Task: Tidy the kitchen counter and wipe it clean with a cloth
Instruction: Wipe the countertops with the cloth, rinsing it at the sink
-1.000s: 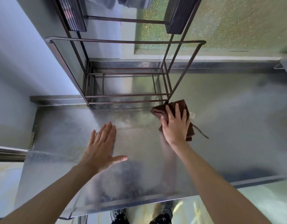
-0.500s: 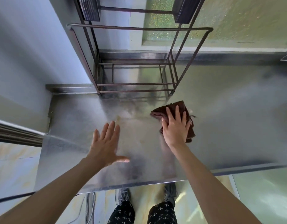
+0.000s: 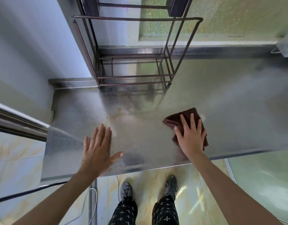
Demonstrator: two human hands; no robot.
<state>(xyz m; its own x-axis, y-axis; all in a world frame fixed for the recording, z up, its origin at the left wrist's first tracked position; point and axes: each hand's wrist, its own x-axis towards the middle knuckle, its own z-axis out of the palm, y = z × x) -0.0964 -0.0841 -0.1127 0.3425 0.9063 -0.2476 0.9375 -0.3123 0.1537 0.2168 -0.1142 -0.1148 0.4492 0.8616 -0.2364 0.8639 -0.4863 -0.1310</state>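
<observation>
A folded dark brown cloth [image 3: 179,118] lies on the stainless steel counter [image 3: 237,120], right of centre. My right hand [image 3: 191,137] presses flat on the cloth with straight, spread fingers and covers most of it. My left hand [image 3: 97,150] rests flat on the bare counter near the front left, fingers straight, thumb out. A yellowish smear [image 3: 122,111] marks the steel between the hands and the rack.
An empty dark metal wire rack [image 3: 135,62] stands at the back of the counter against the wall. A steel rail [image 3: 18,124] runs at the left. The counter's front edge [image 3: 140,169] is close to my body. Cables [image 3: 91,200] lie on the floor below.
My right hand has drawn the cloth toward the front edge, away from the rack. The left hand stays flat on the counter. The view has tilted down.
</observation>
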